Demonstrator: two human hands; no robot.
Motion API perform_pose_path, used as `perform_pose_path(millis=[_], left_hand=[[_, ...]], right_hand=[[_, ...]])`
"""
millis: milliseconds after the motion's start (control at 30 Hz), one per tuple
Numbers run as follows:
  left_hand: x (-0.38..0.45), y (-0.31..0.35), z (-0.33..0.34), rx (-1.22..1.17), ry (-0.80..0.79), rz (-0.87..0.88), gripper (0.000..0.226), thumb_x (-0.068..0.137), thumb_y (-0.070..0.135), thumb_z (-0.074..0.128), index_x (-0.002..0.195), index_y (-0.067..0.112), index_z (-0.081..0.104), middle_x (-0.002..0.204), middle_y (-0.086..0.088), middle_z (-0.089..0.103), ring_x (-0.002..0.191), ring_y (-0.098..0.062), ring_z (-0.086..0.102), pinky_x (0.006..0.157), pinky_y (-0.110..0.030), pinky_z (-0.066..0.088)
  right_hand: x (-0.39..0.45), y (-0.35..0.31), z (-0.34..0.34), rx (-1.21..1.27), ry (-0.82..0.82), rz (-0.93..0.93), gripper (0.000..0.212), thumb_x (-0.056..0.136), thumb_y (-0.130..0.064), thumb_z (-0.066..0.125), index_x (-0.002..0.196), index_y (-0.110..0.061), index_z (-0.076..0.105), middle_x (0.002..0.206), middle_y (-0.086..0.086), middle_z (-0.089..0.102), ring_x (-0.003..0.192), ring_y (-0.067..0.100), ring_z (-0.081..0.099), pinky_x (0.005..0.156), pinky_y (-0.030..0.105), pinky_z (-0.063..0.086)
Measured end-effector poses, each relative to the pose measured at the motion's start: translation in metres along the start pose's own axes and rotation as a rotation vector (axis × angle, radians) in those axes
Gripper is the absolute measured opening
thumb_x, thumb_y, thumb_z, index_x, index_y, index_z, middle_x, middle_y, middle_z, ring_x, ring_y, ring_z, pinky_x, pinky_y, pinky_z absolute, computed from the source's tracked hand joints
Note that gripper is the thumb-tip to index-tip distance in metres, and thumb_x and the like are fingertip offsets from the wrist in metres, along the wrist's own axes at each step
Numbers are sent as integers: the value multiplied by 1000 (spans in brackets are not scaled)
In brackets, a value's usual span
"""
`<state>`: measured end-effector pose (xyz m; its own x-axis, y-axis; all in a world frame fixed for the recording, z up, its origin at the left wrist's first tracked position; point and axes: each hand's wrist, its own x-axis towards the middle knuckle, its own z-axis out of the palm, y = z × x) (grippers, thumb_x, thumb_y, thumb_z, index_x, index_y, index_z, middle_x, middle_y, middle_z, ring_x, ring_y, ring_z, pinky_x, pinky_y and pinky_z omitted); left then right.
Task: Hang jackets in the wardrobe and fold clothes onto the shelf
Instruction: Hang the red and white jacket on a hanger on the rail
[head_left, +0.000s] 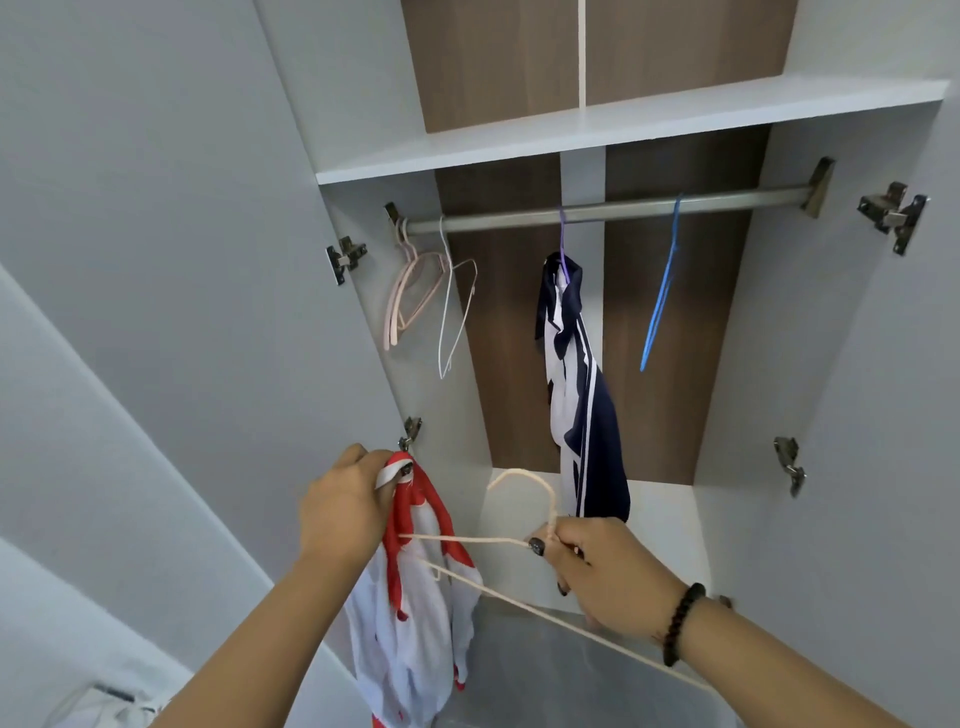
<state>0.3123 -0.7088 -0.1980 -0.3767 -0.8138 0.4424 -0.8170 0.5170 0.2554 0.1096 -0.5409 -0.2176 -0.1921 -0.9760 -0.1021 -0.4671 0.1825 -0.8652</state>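
Observation:
My left hand (345, 506) grips the collar of a red and white jacket (415, 613), which hangs down in front of the open wardrobe. My right hand (602, 571) pinches a cream hanger (519, 540) just below its hook; one arm of the hanger points into the jacket's collar opening. Above, a metal rail (613, 210) carries a navy and white jacket (582, 395) on a purple hanger (563, 249).
On the rail also hang an empty blue hanger (662, 291), a white wire hanger (454, 312) and pink hangers (410, 291) at the left. A white shelf (623, 130) lies above the rail. Both wardrobe doors stand open. More white fabric (104, 706) lies at bottom left.

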Motion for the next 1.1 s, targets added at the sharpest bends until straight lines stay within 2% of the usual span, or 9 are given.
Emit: perform_pose_path(millis=[167, 300, 433, 500, 600, 700, 800, 900, 1100], left_hand=[[-3, 24, -14, -134, 79, 127, 11, 88, 19, 70, 97, 16, 75, 77, -3, 57, 57, -27, 57, 51, -26, 40], [-6, 47, -14, -375, 50, 129, 11, 86, 27, 71, 97, 27, 73, 80, 17, 56, 66, -5, 55, 59, -10, 38], [-2, 46, -9, -433, -43, 268, 10, 86, 37, 69, 95, 33, 69, 84, 21, 53, 79, 0, 52, 65, -12, 42], [5, 38, -5, -354, -89, 335, 14, 88, 41, 65, 98, 32, 68, 95, 16, 51, 89, -2, 44, 77, -17, 40], [14, 27, -2, -202, -181, 460, 34, 96, 54, 42, 108, 29, 61, 99, 13, 60, 89, -8, 52, 84, -27, 43], [23, 26, -5, -134, -190, 524, 48, 93, 64, 32, 102, 27, 60, 78, 9, 65, 63, -9, 53, 63, -25, 45], [32, 32, -8, -164, -197, 501, 59, 86, 72, 26, 100, 27, 62, 75, 7, 66, 64, -13, 59, 60, -31, 52], [38, 38, -13, -298, -126, 436, 46, 84, 65, 43, 97, 29, 68, 77, 8, 69, 68, -18, 64, 63, -36, 54], [61, 24, -36, -512, 68, 217, 36, 78, 66, 56, 91, 35, 69, 78, 13, 69, 71, -14, 63, 63, -29, 49]], right_hand=[[23, -9, 23, -35, 100, -50, 31, 100, -27, 45, 83, -8, 63, 59, -9, 50, 47, 2, 43, 51, 13, 39], [36, -16, 31, 87, 198, -38, 40, 98, -23, 48, 58, -23, 53, 47, -12, 48, 42, 2, 41, 47, 16, 38], [36, -21, 19, 153, 303, -96, 44, 96, -27, 52, 53, -34, 58, 46, -13, 49, 41, 3, 40, 45, 14, 33], [33, -20, 7, 218, 343, -114, 42, 96, -23, 54, 54, -20, 56, 45, -11, 44, 42, 4, 35, 46, 16, 31], [29, -16, -5, 320, 396, -119, 50, 96, -18, 53, 46, -22, 52, 45, -11, 37, 49, 22, 40, 53, 28, 34], [25, -14, -9, 378, 443, -150, 51, 96, -14, 54, 46, -19, 46, 47, -7, 39, 68, 51, 55, 59, 29, 38], [25, -19, -19, 366, 494, -185, 36, 91, -9, 60, 54, -9, 56, 49, 2, 56, 47, 23, 49, 53, 21, 41], [25, -26, -32, 317, 630, -233, 23, 86, -7, 63, 70, -22, 70, 68, 1, 71, 57, 21, 57, 62, 33, 51], [15, 2, -54, 352, 1353, -243, 30, 93, -3, 51, 94, -31, 59, 109, 6, 58, 95, -4, 54, 81, 4, 38]])
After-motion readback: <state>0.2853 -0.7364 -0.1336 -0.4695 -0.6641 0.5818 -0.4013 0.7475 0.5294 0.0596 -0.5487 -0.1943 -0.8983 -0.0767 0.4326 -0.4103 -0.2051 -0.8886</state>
